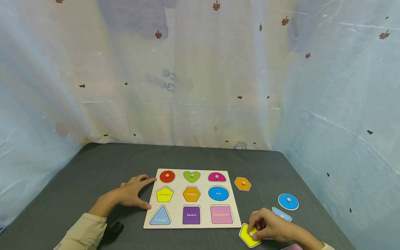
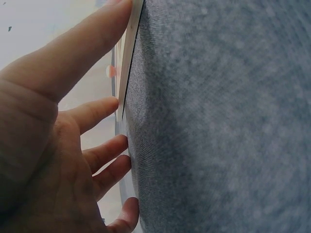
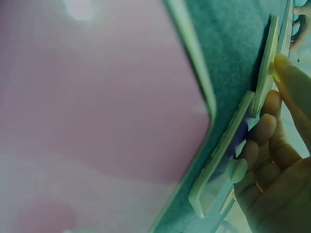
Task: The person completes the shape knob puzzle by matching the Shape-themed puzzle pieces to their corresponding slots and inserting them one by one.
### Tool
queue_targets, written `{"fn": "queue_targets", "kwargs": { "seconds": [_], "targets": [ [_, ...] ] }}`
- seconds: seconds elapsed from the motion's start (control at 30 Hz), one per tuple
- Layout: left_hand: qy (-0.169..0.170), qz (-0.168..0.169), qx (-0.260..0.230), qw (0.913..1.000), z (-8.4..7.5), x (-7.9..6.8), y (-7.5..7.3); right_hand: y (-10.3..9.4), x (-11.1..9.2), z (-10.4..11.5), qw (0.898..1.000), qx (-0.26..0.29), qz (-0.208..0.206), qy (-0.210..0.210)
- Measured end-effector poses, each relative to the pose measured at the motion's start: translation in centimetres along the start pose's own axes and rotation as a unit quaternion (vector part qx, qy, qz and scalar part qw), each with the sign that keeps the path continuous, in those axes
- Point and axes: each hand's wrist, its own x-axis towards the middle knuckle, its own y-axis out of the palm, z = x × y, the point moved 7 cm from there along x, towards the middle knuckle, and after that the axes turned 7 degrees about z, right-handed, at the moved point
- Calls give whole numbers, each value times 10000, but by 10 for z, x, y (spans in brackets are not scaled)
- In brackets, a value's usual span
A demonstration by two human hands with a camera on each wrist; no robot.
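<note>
A wooden shape puzzle board [image 1: 177, 210] lies on the table. Knobbed red, green heart and magenta pieces fill its top row; the two lower rows show coloured, labelled recesses. My left hand [image 1: 132, 192] is spread at the board's left edge, with thumb and index fingertip touching it. Just off the board's lower right corner, my right hand [image 1: 272, 225] pinches the knob of a yellow pentagon piece [image 1: 245, 237] between thumb and fingers. That piece looks slightly tilted. Beneath the right hand, a purple piece [image 3: 224, 156] shows in the right wrist view, mostly hidden from the head view.
Right of the board lie an orange hexagon piece [image 1: 240, 186], a blue oval piece [image 1: 284, 204] and a light blue triangle piece [image 1: 278, 211], partly covered by the right hand. A pink piece [image 3: 107, 111] is nearest the right wrist. A dark object [image 1: 117, 228] sits beside the left sleeve.
</note>
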Motion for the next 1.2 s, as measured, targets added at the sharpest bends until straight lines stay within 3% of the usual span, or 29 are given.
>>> {"fn": "queue_targets", "kwargs": {
  "seconds": [0.37, 0.8, 1.2],
  "targets": [
    [33, 4, -8, 10000, -2, -1, -2, -6, 1, 6, 10000, -34, -59, 2],
    [-7, 35, 2, 10000, -2, -1, -1, -13, 20, 11, 9984, -266, -487, 89],
    [-45, 38, -3, 10000, 0, 0, 0, -14, 40, 17, 9967, -362, -631, 368]
  ]
}}
